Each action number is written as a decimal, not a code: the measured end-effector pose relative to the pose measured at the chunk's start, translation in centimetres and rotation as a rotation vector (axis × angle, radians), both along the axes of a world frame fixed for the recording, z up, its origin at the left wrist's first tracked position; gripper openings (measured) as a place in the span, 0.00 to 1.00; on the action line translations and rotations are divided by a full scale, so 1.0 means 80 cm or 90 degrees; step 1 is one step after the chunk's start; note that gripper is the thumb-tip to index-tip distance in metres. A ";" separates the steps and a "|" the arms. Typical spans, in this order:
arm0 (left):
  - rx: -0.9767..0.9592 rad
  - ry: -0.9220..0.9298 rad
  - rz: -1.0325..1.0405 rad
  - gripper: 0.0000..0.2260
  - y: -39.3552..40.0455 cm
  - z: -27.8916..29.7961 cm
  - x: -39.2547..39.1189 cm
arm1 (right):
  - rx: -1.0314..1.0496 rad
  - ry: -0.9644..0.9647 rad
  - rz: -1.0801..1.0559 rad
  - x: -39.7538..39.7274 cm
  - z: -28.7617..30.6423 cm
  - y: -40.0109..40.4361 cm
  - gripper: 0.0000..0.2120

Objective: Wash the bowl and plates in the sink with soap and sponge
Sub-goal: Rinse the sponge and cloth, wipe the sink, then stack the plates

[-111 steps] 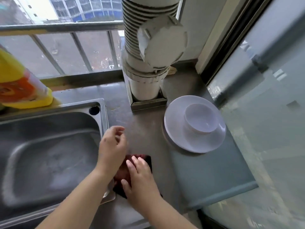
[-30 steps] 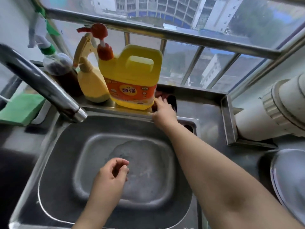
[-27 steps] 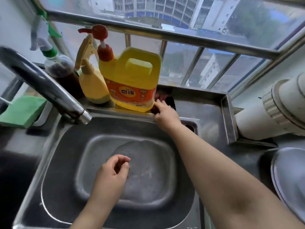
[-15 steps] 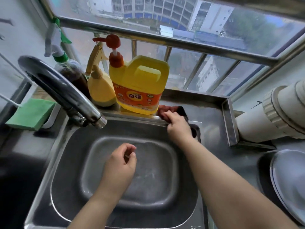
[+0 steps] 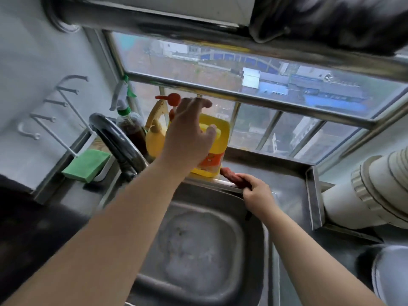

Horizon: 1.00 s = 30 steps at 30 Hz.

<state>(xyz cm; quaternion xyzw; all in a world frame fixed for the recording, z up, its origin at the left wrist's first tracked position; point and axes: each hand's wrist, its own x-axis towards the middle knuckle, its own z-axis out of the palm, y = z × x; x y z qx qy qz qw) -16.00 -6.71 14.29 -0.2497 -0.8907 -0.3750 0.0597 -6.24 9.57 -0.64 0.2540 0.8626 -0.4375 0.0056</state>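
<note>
The left hand (image 5: 187, 133) is raised in front of the yellow soap jug (image 5: 217, 149), fingers spread and relaxed, grasping nothing; whether it touches the jug cannot be told. The jug stands on the ledge behind the sink (image 5: 198, 250), its red pump (image 5: 171, 99) showing just left of the fingers. The right hand (image 5: 257, 195) rests at the sink's back right rim, fingers curled around a dark red sponge (image 5: 230, 176) lying on the rim beside the jug's base. The sink basin is wet, with no dishes visible in it. A plate (image 5: 388, 277) appears only partly at the lower right edge, on the counter. Left of the jug stand a smaller yellow bottle (image 5: 154, 140), a dark spray bottle (image 5: 129, 127) and the faucet (image 5: 117, 140); a green sponge (image 5: 87, 165) sits farther left.
</note>
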 end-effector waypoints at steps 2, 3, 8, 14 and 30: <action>-0.069 -0.016 -0.015 0.20 0.010 0.000 -0.025 | -0.029 0.008 -0.003 0.002 0.006 0.004 0.23; -0.102 -0.048 -0.029 0.21 0.014 -0.002 -0.033 | -0.040 0.012 0.000 0.004 0.008 0.006 0.23; -0.221 -0.067 -0.061 0.17 0.023 -0.013 -0.051 | -0.034 0.014 -0.003 0.016 0.003 0.016 0.23; -0.123 -0.069 0.001 0.17 0.020 0.006 -0.071 | -0.009 0.018 -0.054 0.016 -0.007 0.016 0.24; -0.071 -0.050 0.015 0.18 -0.005 0.057 -0.118 | 0.128 -0.128 0.170 -0.169 -0.051 -0.106 0.26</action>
